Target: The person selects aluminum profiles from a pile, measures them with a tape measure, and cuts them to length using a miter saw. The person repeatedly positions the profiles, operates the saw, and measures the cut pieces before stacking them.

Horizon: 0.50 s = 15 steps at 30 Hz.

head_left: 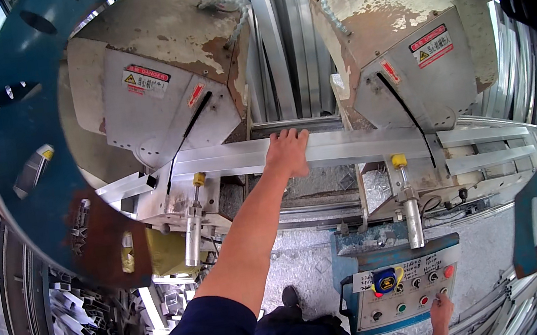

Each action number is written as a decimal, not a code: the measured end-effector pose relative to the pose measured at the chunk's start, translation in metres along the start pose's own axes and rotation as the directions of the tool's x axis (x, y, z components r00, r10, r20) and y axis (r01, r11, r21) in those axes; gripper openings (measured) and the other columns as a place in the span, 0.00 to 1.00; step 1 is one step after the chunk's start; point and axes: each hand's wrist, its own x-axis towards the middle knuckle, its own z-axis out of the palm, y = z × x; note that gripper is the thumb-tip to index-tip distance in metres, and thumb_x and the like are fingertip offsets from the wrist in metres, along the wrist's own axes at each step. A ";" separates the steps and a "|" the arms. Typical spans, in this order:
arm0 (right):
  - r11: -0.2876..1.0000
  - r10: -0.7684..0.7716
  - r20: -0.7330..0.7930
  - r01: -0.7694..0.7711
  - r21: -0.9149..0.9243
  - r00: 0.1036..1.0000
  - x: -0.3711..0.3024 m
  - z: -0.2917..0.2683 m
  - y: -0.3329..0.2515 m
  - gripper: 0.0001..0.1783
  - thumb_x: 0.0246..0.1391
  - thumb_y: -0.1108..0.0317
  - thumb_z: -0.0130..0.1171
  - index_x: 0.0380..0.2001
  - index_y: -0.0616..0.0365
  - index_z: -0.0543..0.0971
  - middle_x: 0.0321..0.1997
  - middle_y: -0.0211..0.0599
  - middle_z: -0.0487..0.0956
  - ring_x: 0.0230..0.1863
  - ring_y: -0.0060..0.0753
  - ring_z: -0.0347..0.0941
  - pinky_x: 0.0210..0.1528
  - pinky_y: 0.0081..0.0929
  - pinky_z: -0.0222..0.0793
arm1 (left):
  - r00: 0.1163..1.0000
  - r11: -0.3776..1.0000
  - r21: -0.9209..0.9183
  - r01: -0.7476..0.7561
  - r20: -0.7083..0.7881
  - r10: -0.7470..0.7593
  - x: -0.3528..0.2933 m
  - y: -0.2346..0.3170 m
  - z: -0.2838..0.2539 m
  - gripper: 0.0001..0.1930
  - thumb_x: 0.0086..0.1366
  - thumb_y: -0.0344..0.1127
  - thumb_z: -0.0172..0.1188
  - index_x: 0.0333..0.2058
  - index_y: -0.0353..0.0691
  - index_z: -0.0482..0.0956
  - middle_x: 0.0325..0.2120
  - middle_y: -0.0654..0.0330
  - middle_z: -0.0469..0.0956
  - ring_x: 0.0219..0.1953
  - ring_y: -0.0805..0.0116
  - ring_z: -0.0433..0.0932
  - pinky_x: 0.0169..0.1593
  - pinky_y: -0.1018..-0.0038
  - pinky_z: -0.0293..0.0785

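A long silver aluminium profile [220, 160] lies crosswise on the double-headed cutting machine, passing beneath both saw housings. Midway along it, my left hand [288, 153] curls its fingers over the far edge and holds the bar. Two air clamps with yellow tips, the left clamp [194, 228] and the right clamp [408, 200], point at its near side. Lower right, my right hand [441, 311] is at the control panel [362, 314], fingers drawn together at a small button [443, 291] on its right edge. Part of that button is hidden by the fingertips.
Scratched metal housings, the left housing [160, 114] and the right housing [419, 73], have dark blade slots. A blue curved frame [21, 146] arches at the left. A blue tape measure [385, 281] sits on the panel. Offcuts [87, 334] pile lower left; long profiles [286, 43] stand behind.
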 end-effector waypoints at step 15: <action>0.997 -0.069 -0.002 0.069 -0.046 0.998 0.000 -0.010 -0.010 0.14 0.46 0.75 0.55 0.37 0.62 0.82 0.33 0.54 0.82 0.36 0.57 0.78 0.44 0.44 0.72 | 1.000 0.998 -0.054 -0.016 -0.027 0.015 0.002 -0.004 0.001 0.39 0.40 0.38 0.68 0.55 0.43 0.66 0.47 0.53 0.71 0.56 0.55 0.68 0.59 0.57 0.62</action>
